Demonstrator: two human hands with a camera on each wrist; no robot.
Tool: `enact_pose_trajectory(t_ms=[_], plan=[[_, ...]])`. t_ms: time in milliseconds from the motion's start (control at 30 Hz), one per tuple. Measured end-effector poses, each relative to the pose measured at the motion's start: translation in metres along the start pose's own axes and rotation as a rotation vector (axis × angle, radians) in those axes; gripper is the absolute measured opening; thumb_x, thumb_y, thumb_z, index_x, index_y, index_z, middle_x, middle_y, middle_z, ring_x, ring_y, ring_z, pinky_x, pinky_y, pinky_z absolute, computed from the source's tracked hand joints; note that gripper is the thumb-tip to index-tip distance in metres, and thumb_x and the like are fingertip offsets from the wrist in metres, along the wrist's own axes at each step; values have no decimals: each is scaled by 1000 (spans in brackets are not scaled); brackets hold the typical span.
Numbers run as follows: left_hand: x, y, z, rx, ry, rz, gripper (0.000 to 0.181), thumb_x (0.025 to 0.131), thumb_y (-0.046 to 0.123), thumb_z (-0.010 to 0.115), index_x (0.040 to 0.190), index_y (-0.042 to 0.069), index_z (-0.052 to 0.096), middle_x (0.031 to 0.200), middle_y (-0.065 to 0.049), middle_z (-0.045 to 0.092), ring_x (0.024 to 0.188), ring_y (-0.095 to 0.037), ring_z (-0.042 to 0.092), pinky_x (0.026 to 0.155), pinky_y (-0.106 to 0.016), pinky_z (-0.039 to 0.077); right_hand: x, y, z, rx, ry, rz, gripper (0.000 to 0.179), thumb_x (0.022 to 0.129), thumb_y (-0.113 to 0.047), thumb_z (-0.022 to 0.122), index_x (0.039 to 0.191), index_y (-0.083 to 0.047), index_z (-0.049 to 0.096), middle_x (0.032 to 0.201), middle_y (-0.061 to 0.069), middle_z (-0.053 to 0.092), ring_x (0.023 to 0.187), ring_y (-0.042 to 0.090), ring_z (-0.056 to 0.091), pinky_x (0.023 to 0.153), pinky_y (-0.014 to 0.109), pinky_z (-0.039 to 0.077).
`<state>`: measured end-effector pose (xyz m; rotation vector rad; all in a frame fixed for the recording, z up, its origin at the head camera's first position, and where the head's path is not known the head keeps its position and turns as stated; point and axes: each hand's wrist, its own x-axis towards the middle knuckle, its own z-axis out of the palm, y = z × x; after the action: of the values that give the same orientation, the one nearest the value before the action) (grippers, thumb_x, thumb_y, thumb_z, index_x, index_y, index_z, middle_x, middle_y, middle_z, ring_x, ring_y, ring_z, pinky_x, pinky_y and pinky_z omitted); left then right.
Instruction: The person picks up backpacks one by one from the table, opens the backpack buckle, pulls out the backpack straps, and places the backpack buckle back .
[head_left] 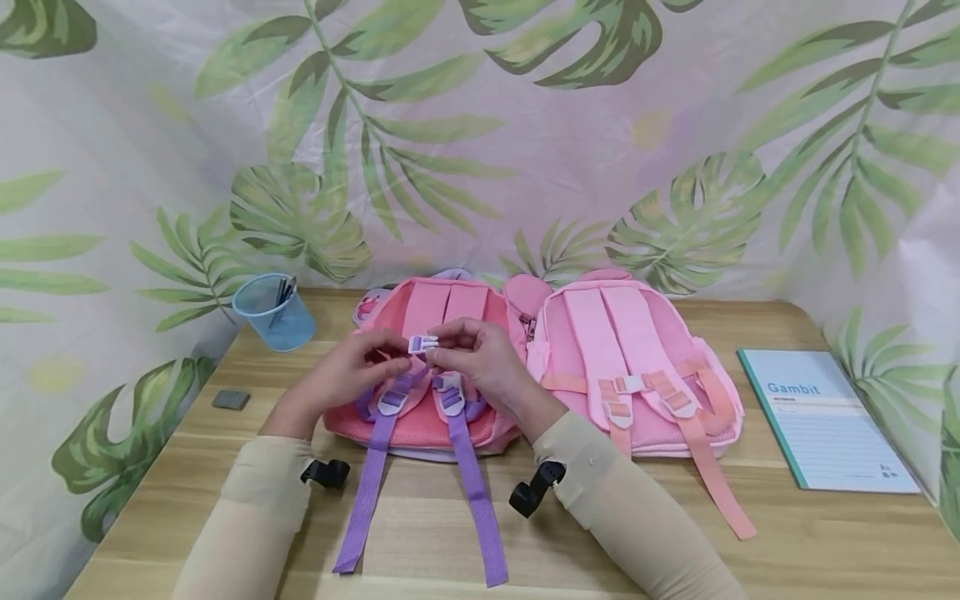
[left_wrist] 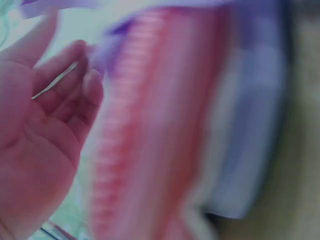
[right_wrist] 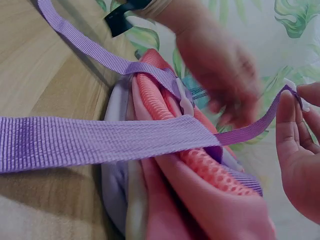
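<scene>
A coral pink backpack (head_left: 423, 437) with purple straps lies back panel up on the table. Above it, my right hand (head_left: 487, 367) pinches a white plastic buckle (head_left: 420, 344) between thumb and fingers. In the right wrist view, a purple strap (right_wrist: 255, 129) runs up from the backpack to the buckle. Beside the buckle is my left hand (head_left: 348, 375), its fingers loosely bent; the right wrist view shows it blurred and apart from the buckle. White adjusters (head_left: 452, 400) sit on the shoulder straps, and long purple strap ends (head_left: 476, 517) hang onto the table.
A light pink backpack (head_left: 555, 333) with orange straps lies to the right, touching the first. Farther right is a notebook (head_left: 832, 425). A blue mesh pen cup (head_left: 281, 325) and a small dark grey object (head_left: 231, 400) are on the left. A leaf-patterned curtain (head_left: 450, 167) stands behind.
</scene>
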<state>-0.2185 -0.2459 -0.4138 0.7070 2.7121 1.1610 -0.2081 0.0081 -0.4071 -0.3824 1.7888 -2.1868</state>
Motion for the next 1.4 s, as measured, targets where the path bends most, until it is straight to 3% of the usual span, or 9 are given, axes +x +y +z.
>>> enact_pose_trajectory(t_ms=[100, 200, 400, 700, 900, 1133, 1400], plan=[[-2, 10, -6, -67, 81, 49, 24, 103, 14, 75, 126, 7, 73, 112, -10, 73, 97, -21, 65, 84, -30, 56, 0, 3, -2, -28, 8, 11, 33, 97, 5, 74, 130, 7, 69, 105, 11, 78, 83, 11, 76, 80, 26, 64], [-2, 20, -9, -76, 125, 113, 25, 100, 9, 77, 125, 7, 74, 112, -10, 73, 96, -17, 65, 83, -27, 55, 0, 4, -3, -38, 10, 13, 34, 98, 4, 74, 131, 6, 69, 108, 15, 77, 84, 11, 77, 83, 29, 65], [1, 30, -8, -52, 115, 204, 23, 98, 6, 79, 120, 12, 76, 106, -2, 73, 96, -12, 65, 83, -27, 54, 0, 3, -3, -7, 2, 10, 35, 98, 5, 73, 133, 7, 67, 110, 15, 77, 85, 14, 77, 86, 36, 66], [1, 30, -8, -55, 118, 178, 19, 99, 9, 78, 118, 13, 77, 106, 1, 73, 96, -14, 65, 82, -25, 53, -1, 5, -2, 54, -8, 14, 39, 99, 9, 70, 137, 10, 63, 112, 15, 76, 83, 13, 78, 87, 36, 66], [0, 29, -7, -71, 143, 186, 18, 100, 7, 77, 117, 13, 77, 105, 0, 72, 92, -15, 65, 78, -27, 54, -1, 7, 0, 51, 23, 40, 32, 99, 7, 71, 129, 13, 66, 102, 13, 79, 78, 13, 77, 82, 32, 66], [2, 28, -4, -81, 156, 213, 20, 98, 5, 78, 117, 13, 77, 106, 0, 73, 92, -13, 65, 78, -24, 53, 0, 7, 6, 98, 61, 85, 30, 99, 6, 72, 128, 14, 67, 104, 17, 79, 76, 13, 77, 88, 41, 66], [4, 30, -3, -71, 148, 233, 21, 97, 6, 79, 117, 14, 78, 104, 2, 73, 93, -12, 64, 78, -25, 53, 1, 9, 8, 226, 89, 101, 31, 101, 10, 66, 132, 17, 64, 96, 9, 79, 78, 12, 77, 77, 28, 65]])
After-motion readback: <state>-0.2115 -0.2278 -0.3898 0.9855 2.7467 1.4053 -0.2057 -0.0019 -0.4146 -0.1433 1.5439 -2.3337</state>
